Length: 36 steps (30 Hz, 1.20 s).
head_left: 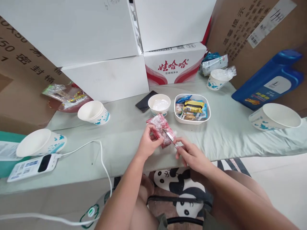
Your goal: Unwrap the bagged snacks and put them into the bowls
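Note:
My left hand [148,142] pinches a crinkled red and clear plastic packet [159,126] just above the cloth near the front edge. Between the fingers of my right hand [190,155] is a slim metal tool that looks like small scissors [170,137]. Its dark, narrow tip lies against the packet's plastic; I cannot tell whether it has gone through. Right behind the packet stands a white paper bowl [159,103] with clear plastic inside. To its right, a white plastic tub [192,120] holds several small wrapped snacks, a yellow one on top.
A black phone [145,101] lies behind the bowl. Paper bowls stand left [93,112] and right [274,118], near a blue bottle [268,80]. A white power bank [33,167] trails a cable [102,153] over the front edge. White boxes [105,80] line the back.

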Each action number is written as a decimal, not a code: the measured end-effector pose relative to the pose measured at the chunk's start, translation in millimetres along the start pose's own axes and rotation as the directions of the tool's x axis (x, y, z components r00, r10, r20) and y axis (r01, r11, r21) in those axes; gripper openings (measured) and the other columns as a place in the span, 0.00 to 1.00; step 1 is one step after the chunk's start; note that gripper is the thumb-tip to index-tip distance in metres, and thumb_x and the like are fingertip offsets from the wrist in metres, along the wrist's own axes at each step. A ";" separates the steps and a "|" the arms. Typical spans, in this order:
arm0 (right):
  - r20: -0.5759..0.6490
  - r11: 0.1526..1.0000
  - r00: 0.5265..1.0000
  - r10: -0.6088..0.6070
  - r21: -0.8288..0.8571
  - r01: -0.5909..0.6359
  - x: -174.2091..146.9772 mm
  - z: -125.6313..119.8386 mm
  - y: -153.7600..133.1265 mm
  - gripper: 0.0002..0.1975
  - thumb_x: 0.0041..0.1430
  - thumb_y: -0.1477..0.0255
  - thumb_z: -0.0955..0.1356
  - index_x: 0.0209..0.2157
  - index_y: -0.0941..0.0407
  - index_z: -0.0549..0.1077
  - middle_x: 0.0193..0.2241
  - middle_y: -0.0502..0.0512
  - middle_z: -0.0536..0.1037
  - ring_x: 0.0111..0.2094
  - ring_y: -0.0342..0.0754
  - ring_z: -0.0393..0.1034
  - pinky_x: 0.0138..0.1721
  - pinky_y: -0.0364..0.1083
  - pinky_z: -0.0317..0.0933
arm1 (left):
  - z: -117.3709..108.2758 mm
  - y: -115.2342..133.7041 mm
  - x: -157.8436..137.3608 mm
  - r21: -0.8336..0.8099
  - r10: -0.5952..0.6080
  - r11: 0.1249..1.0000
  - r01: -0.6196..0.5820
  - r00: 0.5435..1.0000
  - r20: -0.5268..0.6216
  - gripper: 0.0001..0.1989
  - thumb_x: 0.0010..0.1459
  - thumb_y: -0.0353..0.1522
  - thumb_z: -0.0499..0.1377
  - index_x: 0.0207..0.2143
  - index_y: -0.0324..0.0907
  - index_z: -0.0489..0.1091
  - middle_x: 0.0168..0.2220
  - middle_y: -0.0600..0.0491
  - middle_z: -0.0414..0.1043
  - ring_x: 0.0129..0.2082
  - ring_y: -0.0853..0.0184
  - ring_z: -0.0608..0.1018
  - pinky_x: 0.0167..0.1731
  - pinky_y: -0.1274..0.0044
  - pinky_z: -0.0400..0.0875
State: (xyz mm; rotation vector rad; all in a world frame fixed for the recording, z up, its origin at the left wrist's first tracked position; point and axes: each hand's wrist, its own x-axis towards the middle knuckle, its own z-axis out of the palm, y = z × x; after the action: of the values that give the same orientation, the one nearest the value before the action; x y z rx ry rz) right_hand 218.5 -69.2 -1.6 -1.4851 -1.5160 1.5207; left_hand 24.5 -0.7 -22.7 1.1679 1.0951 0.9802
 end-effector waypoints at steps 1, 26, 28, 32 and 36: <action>0.019 0.999 1.000 -0.001 -0.034 0.001 -4.4 -1.2 0.1 0.15 0.68 0.62 0.58 0.52 0.51 0.66 0.26 0.45 0.77 0.16 0.40 0.64 0.22 0.42 0.59 | -1.6 1.2 0.8 -0.029 0.010 1.000 -0.011 0.999 -0.046 0.23 0.44 0.30 0.67 0.37 0.46 0.56 0.33 0.61 0.64 0.28 0.76 0.71 0.32 0.81 0.69; -0.044 0.516 0.752 -0.658 -0.753 0.408 13.8 -13.1 28.9 0.21 0.64 0.72 0.64 0.58 0.56 0.68 0.55 0.63 0.76 0.54 0.57 0.70 0.54 0.56 0.64 | -14.2 13.7 -1.3 0.742 0.059 0.669 0.051 0.991 -0.121 0.11 0.59 0.38 0.59 0.43 0.46 0.75 0.39 0.52 0.79 0.36 0.63 0.80 0.39 0.71 0.72; 0.006 0.534 0.773 -0.635 -0.720 0.444 22.4 -1.0 25.5 0.26 0.61 0.75 0.64 0.61 0.56 0.66 0.54 0.63 0.76 0.53 0.58 0.70 0.53 0.57 0.64 | -13.8 14.1 -2.9 0.743 0.119 0.669 -0.008 0.988 -0.097 0.13 0.57 0.38 0.62 0.44 0.46 0.75 0.44 0.51 0.77 0.41 0.62 0.80 0.40 0.72 0.73; -0.011 0.579 0.777 -0.629 -0.674 0.460 31.6 -0.3 26.0 0.24 0.61 0.76 0.64 0.59 0.57 0.68 0.41 0.61 0.78 0.42 0.55 0.71 0.44 0.54 0.65 | -17.6 11.7 -5.7 0.761 0.139 0.635 -0.135 0.988 0.059 0.13 0.54 0.37 0.64 0.43 0.46 0.75 0.49 0.51 0.72 0.45 0.63 0.78 0.42 0.73 0.73; -0.005 0.596 0.765 -0.644 -0.631 0.497 29.3 -15.0 26.7 0.09 0.62 0.77 0.63 0.40 0.55 0.74 0.34 0.56 0.76 0.38 0.51 0.69 0.41 0.51 0.61 | -22.6 10.3 -1.8 0.708 0.167 0.693 -0.134 0.986 0.023 0.07 0.59 0.35 0.58 0.34 0.44 0.75 0.45 0.51 0.73 0.34 0.68 0.77 0.35 0.75 0.71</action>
State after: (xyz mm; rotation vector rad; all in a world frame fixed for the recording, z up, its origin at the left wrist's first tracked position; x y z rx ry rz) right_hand 233.1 -43.7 -32.1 -1.2000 -2.1657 0.4579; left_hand 1.8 3.5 -13.4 1.8982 1.4978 0.7053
